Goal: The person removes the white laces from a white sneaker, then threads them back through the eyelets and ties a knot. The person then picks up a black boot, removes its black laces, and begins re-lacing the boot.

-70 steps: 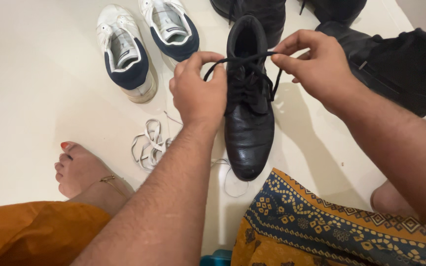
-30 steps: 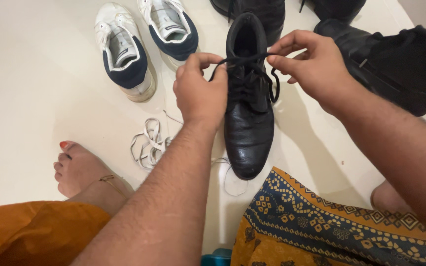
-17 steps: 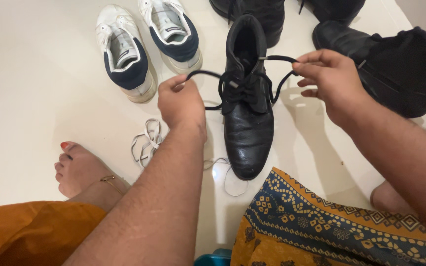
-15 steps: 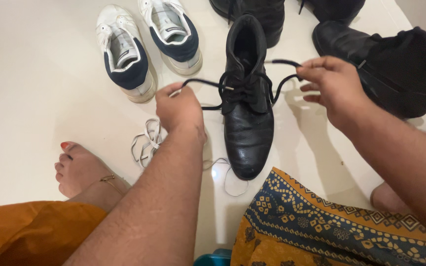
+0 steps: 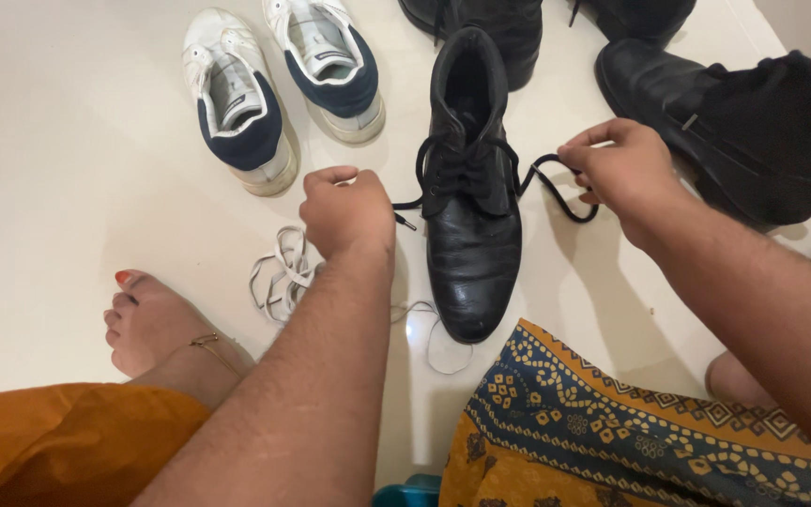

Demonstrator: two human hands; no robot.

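A black leather lace-up boot [image 5: 474, 246] stands on the pale floor with its toe pointing toward me. My left hand [image 5: 347, 211] is curled just left of it, closed on one end of the black lace [image 5: 409, 203], whose tip pokes out beside my fingers. On the boot's other side my right hand [image 5: 623, 171] pinches the other end of the lace [image 5: 544, 175]; this end loops down and lies slack on the floor. The lace is threaded through the boot's eyelets and hangs loose.
Two white and navy sneakers [image 5: 237, 105] sit at the upper left, without laces. A tangle of white laces [image 5: 279, 274] lies below my left hand. More black boots [image 5: 753, 122] crowd the top and right. A bare foot [image 5: 147, 324] and patterned cloth [image 5: 631, 422] are close by.
Both hands held the lace taut above the boot's opening, then pulled apart sideways. Now they have dropped toward the floor and the lace has gone slack.
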